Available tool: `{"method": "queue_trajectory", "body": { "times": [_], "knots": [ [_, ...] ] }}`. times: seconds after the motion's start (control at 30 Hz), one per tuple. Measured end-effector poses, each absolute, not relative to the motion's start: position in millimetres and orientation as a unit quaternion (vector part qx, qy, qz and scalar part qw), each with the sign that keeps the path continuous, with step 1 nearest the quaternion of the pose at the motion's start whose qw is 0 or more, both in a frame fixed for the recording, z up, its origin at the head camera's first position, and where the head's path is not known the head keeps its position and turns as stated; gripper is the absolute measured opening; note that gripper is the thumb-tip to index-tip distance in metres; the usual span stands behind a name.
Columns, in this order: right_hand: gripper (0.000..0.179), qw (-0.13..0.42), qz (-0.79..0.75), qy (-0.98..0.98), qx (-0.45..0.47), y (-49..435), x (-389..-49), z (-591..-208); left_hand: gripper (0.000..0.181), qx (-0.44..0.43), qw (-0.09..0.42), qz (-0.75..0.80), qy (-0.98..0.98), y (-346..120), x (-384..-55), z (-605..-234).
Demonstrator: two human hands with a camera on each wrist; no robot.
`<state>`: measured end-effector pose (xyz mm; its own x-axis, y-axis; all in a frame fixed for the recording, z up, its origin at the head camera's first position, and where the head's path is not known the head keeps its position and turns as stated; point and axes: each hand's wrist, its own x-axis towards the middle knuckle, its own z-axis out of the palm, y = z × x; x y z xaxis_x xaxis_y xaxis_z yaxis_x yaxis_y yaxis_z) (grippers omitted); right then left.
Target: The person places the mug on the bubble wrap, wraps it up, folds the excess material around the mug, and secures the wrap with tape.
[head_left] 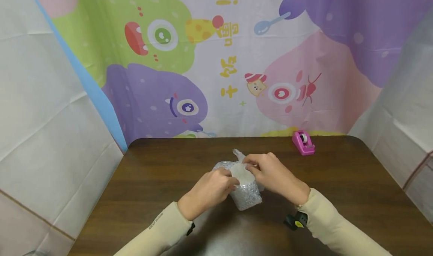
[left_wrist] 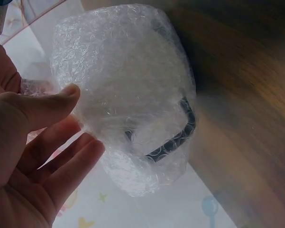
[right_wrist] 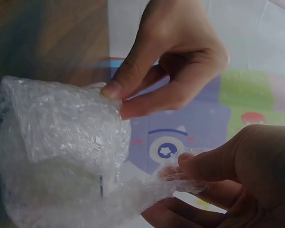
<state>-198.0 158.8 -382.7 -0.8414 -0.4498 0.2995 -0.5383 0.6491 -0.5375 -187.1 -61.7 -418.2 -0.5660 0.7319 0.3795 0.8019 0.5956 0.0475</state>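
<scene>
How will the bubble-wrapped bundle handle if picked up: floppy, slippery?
The bundle probably gives a little when squeezed, since its skin is puffy bubble film. It may be somewhat slick, given the shiny plastic. Its loose flap, pinched by the right hand, looks floppy and would likely trail: it is thin and crumpled.

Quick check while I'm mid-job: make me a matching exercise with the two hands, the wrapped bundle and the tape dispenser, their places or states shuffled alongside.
Things
1. Tape dispenser
2. Right hand
3. Wrapped bundle
4. Left hand

Places and states
A. Pinching the loose strip of bubble wrap
B. Pinching wrap at the bundle's edge, away from the loose strip
C. Pink, near the far edge of the table
D. In clear bubbly plastic, between the hands

Pairs: 1-C, 2-A, 3-D, 4-B
</scene>
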Motion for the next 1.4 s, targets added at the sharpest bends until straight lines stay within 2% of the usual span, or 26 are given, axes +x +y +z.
{"method": "queue_trajectory", "body": {
  "times": [0.27, 0.6, 0.93, 1.17, 1.4],
  "knots": [
    [0.014, 0.084, 0.29, -0.908, 0.292, 153, -196, -387, 0.01, -0.437, 0.162, -0.117, -0.877, -62, -187, -418],
    [0.02, 0.098, 0.251, -0.899, 0.344, 153, -193, -395, 0.052, -0.421, 0.14, -0.194, -0.875, -66, -190, -420],
    [0.013, 0.153, 0.214, -0.883, 0.389, 158, -190, -401, 0.066, -0.434, 0.151, -0.167, -0.873, -69, -191, -420],
    [0.012, 0.102, 0.213, -0.884, 0.403, 161, -189, -399, 0.047, -0.442, 0.141, -0.122, -0.877, -69, -193, -419],
    [0.018, 0.069, 0.26, -0.882, 0.388, 172, -202, -396, 0.021, -0.454, 0.167, -0.107, -0.869, -69, -193, -423]
  ]
}}
